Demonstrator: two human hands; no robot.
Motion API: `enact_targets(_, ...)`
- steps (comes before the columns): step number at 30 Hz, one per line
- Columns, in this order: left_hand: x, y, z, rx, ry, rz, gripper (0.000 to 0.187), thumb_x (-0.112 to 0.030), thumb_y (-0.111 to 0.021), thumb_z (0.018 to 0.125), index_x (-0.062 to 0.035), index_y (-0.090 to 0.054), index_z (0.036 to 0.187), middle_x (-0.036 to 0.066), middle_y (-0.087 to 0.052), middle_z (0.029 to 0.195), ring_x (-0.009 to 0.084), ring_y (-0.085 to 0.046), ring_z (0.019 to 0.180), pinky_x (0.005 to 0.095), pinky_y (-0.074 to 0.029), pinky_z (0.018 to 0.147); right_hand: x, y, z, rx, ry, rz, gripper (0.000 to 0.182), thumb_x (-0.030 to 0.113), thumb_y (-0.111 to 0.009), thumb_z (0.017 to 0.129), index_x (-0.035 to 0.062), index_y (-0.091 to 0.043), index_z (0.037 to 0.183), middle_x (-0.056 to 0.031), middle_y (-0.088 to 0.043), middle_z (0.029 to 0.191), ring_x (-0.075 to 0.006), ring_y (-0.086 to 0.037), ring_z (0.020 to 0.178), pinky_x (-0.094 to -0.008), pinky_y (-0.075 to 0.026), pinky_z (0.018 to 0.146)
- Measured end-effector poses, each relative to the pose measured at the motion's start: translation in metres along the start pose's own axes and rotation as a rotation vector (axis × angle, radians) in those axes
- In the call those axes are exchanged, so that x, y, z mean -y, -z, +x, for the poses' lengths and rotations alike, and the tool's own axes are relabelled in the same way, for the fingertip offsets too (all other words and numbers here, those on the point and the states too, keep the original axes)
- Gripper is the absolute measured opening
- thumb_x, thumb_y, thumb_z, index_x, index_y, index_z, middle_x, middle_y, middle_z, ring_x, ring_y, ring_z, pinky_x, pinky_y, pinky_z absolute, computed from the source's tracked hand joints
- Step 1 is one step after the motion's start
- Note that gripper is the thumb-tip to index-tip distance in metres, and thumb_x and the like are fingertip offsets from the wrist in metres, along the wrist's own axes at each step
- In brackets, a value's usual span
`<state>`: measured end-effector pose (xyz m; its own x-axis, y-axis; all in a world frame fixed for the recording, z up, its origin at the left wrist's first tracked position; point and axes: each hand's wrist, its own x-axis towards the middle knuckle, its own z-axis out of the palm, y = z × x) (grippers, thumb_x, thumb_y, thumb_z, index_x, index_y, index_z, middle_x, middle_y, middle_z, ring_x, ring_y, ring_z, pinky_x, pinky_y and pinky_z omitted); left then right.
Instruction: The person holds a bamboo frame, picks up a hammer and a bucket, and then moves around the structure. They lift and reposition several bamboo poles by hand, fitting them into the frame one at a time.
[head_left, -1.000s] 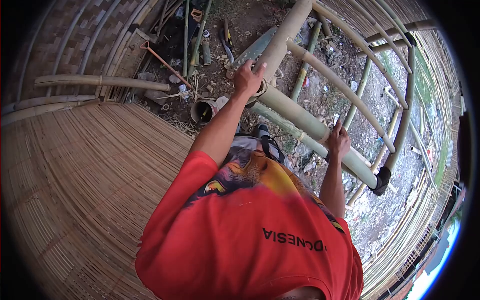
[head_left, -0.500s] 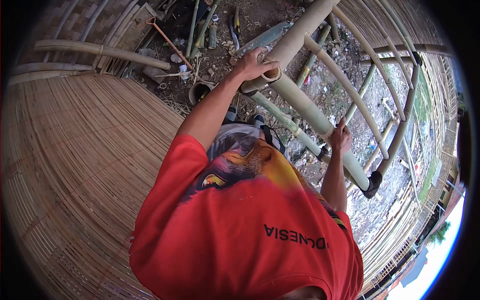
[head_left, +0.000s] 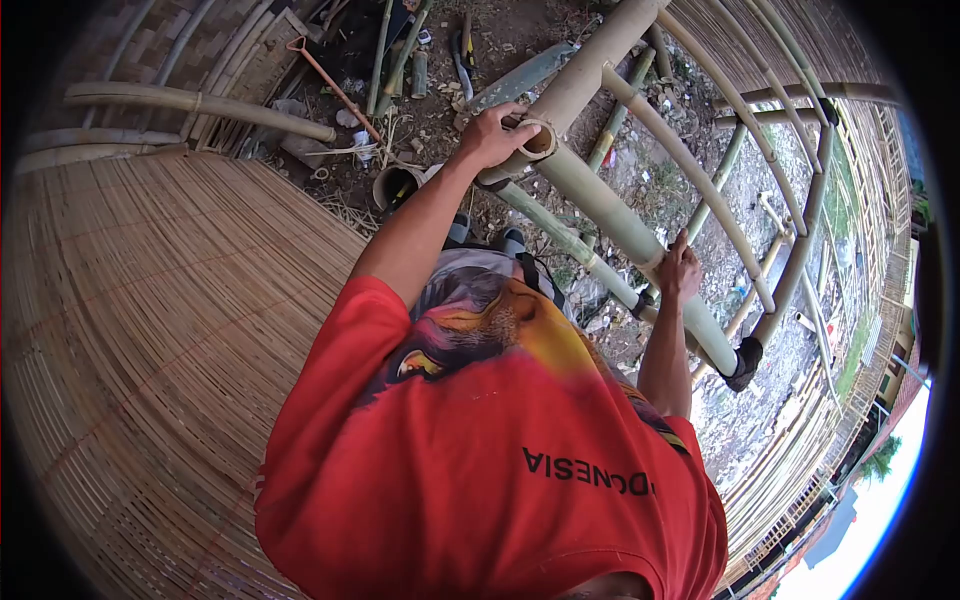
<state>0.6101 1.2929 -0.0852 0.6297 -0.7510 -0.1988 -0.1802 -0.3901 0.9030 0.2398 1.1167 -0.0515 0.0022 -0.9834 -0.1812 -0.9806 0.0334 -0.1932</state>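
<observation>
My left hand [head_left: 490, 138] is closed over the cut end of a thick bamboo pole [head_left: 590, 75], its thumb by the hollow opening. From that joint a second green-tan bamboo pole [head_left: 610, 215] slants down to the right, ending at a dark-wrapped joint. My right hand [head_left: 680, 272] grips this second pole near its lower part, with one finger pointing up. A thinner green bamboo pole [head_left: 570, 240] runs alongside, nearer my body.
Curved bamboo rails [head_left: 690, 165] extend to the right. A woven bamboo slat panel [head_left: 170, 330] fills the left side. An orange-handled tool [head_left: 335, 88], bamboo offcuts and debris lie on the dirt ground. A hollow bamboo piece [head_left: 395, 185] stands near my feet.
My left hand has shifted slightly left on the pole end, and more of the hollow opening shows. The right hand keeps its place on the second pole.
</observation>
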Motion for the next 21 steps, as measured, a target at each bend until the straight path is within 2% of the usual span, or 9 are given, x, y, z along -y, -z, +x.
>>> enact_targets(7, 0.006, 0.002, 0.006, 0.029, 0.012, -0.002, 0.06, -0.05, -0.08, 0.076, -0.011, -0.068, 0.12, 0.012, -0.071, 0.105, 0.0223, -0.069, 0.097, 0.0347, -0.055, 0.084, -0.001, 0.0, -0.001, 0.022, 0.028, 0.051, 0.074, 0.072, -0.032, 0.094, 0.0145, -0.075, 0.108, -0.0228, -0.071, 0.105, -0.0431, -0.064, 0.106, -0.0525, -0.048, 0.091)
enact_targets(9, 0.002, 0.005, 0.003, 0.069, 0.045, -0.041, 0.061, -0.05, -0.081, 0.075, -0.0108, -0.068, 0.12, 0.012, -0.072, 0.104, 0.0218, -0.069, 0.095, 0.0347, -0.055, 0.083, -0.004, -0.007, 0.0, -0.107, 0.068, 0.045, 0.077, 0.074, -0.033, 0.094, 0.01, -0.076, 0.091, -0.0218, -0.07, 0.085, -0.0399, -0.066, 0.088, -0.0501, -0.048, 0.081)
enact_targets(12, -0.005, 0.006, -0.002, 0.05, 0.037, -0.037, 0.061, -0.05, -0.082, 0.075, -0.0108, -0.069, 0.119, 0.011, -0.072, 0.102, 0.0214, -0.069, 0.093, 0.0348, -0.055, 0.083, -0.008, -0.005, 0.001, -0.086, 0.076, 0.069, 0.077, 0.073, -0.033, 0.094, 0.0094, -0.076, 0.09, -0.0219, -0.069, 0.083, -0.0406, -0.066, 0.086, -0.0507, -0.048, 0.08)
enact_targets(16, -0.002, 0.006, -0.004, 0.007, 0.015, -0.033, 0.059, -0.051, -0.081, 0.076, -0.0107, -0.07, 0.118, 0.012, -0.072, 0.101, 0.0213, -0.07, 0.092, 0.0348, -0.055, 0.083, -0.002, -0.004, 0.0, -0.06, 0.079, 0.044, 0.076, 0.073, -0.034, 0.094, 0.0091, -0.076, 0.091, -0.0217, -0.069, 0.082, -0.0408, -0.066, 0.085, -0.0511, -0.048, 0.078)
enact_targets(18, 0.003, 0.002, -0.002, 0.017, -0.005, -0.092, 0.057, -0.052, -0.08, 0.076, -0.0121, -0.071, 0.117, 0.011, -0.073, 0.099, 0.0213, -0.07, 0.091, 0.0347, -0.055, 0.083, -0.003, -0.004, 0.001, -0.036, 0.01, 0.011, 0.075, 0.072, -0.033, 0.094, 0.0115, -0.077, 0.099, -0.0243, -0.071, 0.097, -0.0438, -0.066, 0.099, -0.0533, -0.049, 0.088)
enact_targets(21, 0.003, -0.004, -0.004, -0.034, 0.003, -0.063, 0.056, -0.052, -0.079, 0.077, -0.0137, -0.072, 0.116, 0.009, -0.073, 0.096, 0.0205, -0.07, 0.089, 0.0336, -0.055, 0.082, -0.011, -0.004, 0.002, -0.046, 0.061, 0.057, 0.075, 0.072, -0.035, 0.094, 0.0105, -0.077, 0.096, -0.0245, -0.071, 0.093, -0.0434, -0.066, 0.097, -0.053, -0.049, 0.087)
